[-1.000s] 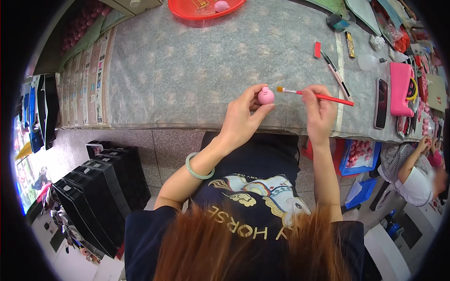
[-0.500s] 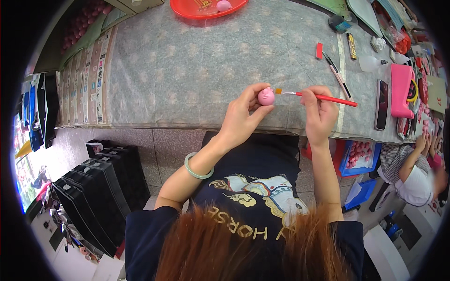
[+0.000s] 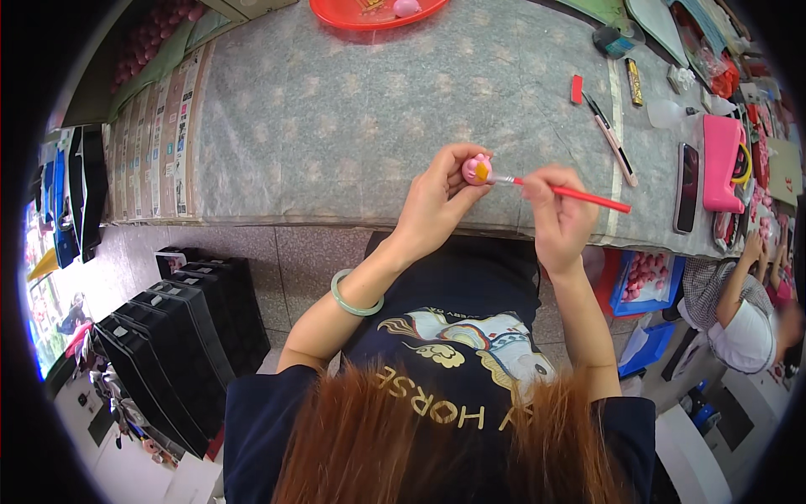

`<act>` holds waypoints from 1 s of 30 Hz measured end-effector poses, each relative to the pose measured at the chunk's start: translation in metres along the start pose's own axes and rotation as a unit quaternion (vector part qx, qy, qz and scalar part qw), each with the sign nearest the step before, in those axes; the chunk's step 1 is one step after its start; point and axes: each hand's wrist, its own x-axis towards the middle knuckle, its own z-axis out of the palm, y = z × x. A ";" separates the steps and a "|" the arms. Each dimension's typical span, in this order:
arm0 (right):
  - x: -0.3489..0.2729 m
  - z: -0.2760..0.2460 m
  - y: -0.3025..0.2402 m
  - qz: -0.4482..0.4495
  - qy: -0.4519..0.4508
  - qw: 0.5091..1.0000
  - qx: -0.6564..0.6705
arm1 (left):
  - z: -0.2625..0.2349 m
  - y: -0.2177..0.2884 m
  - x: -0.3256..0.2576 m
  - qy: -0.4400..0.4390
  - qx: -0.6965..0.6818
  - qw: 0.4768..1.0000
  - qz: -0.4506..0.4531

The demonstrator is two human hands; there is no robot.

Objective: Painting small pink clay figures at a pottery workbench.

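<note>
Your left hand [image 3: 432,202] has its fingers closed around the figure [image 3: 470,170], holding it up above the near edge of the worktop [image 3: 353,126]. The figure is pink, smooth and rounded, with little bumps on top. Your right hand [image 3: 561,220] grips the brush [image 3: 588,197] between thumb and fingers; its amber bristles overlap the figure's front and appear to touch it.

You have 1 figure and 1 brush in hand. To the right of the brush lie 1 phone [image 3: 687,189] and 1 pink case [image 3: 719,168]; farther out are 1 red piece [image 3: 577,89], 1 gold tube [image 3: 633,82] and 1 clear bottle [image 3: 663,114]. At the far edge, 1 tray [image 3: 378,25] carries 1 pink piece [image 3: 407,7]. Below the worktop, 1 blue bin [image 3: 638,311] holds pink pieces [image 3: 646,275], too crowded for you to count.

Your brush has a slim red handle and a shiny metal collar. The worktop's grey cover looks wrinkled and mottled with pale patches. The phone is flat and dark, the tray glossy red with a curved rim. A smooth, pale green bangle [image 3: 357,311] rings your left forearm.
</note>
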 end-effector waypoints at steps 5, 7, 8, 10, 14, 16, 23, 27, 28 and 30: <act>0.000 0.002 0.004 -0.073 0.003 0.996 -0.041 | 0.000 -0.003 -0.001 0.012 0.007 1.000 0.000; 0.001 0.002 0.003 -0.034 0.023 0.998 -0.042 | 0.000 0.000 0.000 0.013 -0.009 1.000 -0.017; 0.002 0.002 0.003 0.005 0.042 0.998 -0.043 | -0.001 -0.002 0.000 0.013 -0.010 1.000 -0.018; 0.001 0.002 0.004 -0.048 0.019 0.998 -0.041 | -0.001 -0.005 0.001 0.027 -0.013 0.999 -0.015; 0.002 0.000 0.002 0.008 0.053 0.998 -0.043 | 0.001 -0.001 0.003 0.029 0.000 0.999 -0.021; 0.002 0.001 0.000 -0.054 0.026 0.998 -0.033 | 0.000 -0.007 0.004 0.024 0.000 1.000 -0.014; 0.007 -0.001 -0.004 -0.095 -0.017 0.994 -0.054 | 0.002 -0.001 0.001 0.014 -0.011 1.000 -0.016; 0.031 0.001 -0.051 -0.033 0.300 0.925 0.231 | -0.007 0.001 -0.002 0.039 -0.067 0.997 -0.014; 0.026 -0.011 -0.073 -0.060 0.284 0.860 0.419 | -0.004 0.004 0.000 0.026 -0.087 0.996 -0.018; 0.022 -0.024 -0.134 -0.091 0.218 0.731 0.640 | -0.003 0.004 0.003 0.014 -0.098 0.995 -0.019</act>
